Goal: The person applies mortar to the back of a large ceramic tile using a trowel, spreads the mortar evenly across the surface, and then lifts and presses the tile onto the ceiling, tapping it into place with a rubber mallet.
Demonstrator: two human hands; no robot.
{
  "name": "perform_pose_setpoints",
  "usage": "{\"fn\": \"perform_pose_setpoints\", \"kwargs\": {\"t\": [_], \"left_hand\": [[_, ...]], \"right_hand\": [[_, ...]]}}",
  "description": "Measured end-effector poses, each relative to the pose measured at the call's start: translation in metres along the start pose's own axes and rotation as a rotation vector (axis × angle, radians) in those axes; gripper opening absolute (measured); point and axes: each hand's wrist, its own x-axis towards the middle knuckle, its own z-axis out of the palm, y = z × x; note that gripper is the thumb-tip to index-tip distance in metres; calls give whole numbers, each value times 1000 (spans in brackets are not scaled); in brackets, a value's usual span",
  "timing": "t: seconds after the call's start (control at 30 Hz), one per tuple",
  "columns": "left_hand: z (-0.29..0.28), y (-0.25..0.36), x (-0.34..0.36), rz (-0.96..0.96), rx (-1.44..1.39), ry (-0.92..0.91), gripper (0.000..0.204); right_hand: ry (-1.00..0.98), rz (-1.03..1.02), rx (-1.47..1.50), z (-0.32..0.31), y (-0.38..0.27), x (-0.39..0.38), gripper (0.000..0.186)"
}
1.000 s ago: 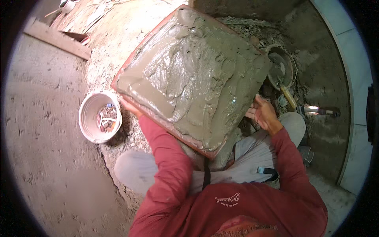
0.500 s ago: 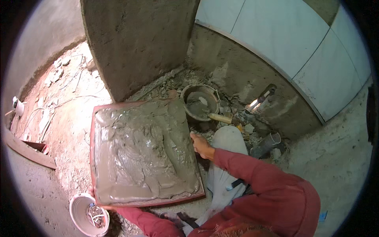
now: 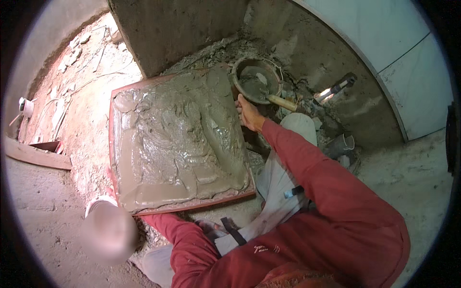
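A large square tile (image 3: 199, 204) with reddish edges lies tilted before me, its upper face thickly coated with wet grey mortar (image 3: 173, 139). My right hand (image 3: 250, 115) grips its right edge, fingers curled at the rim. Only some fingertips of my left hand (image 3: 111, 185) show along the left edge; that forearm passes beneath the near edge and the tile hides the rest. Just beyond my right hand stands a bucket (image 3: 236, 79) of grey mortar, with a wooden-handled tool (image 3: 282, 102) leaning out over its rim.
A white bucket (image 3: 96, 200) sits by the tile's near left corner, partly blurred. Pipe stubs (image 3: 340, 144) and rubble lie along the right wall, which has large white tiles (image 3: 418, 81) above. A dark wall panel (image 3: 177, 33) rises beyond the tile. Cables cross the floor at left.
The view has shifted, so the tile and surroundings appear higher in the picture. My right hand has moved farther along the tile's right edge, toward the mortar bucket.
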Motion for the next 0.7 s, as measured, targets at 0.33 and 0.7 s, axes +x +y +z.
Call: {"fn": "perform_pose_setpoints", "kwargs": {"t": [0.33,0.7], "left_hand": [[19,45,-21,-4,24,-23,77],[101,101,-52,-15,88,-109,81]], "right_hand": [[-95,10,222,36,13,-28,89],[-163,6,160,8,-25,-41,99]]}}
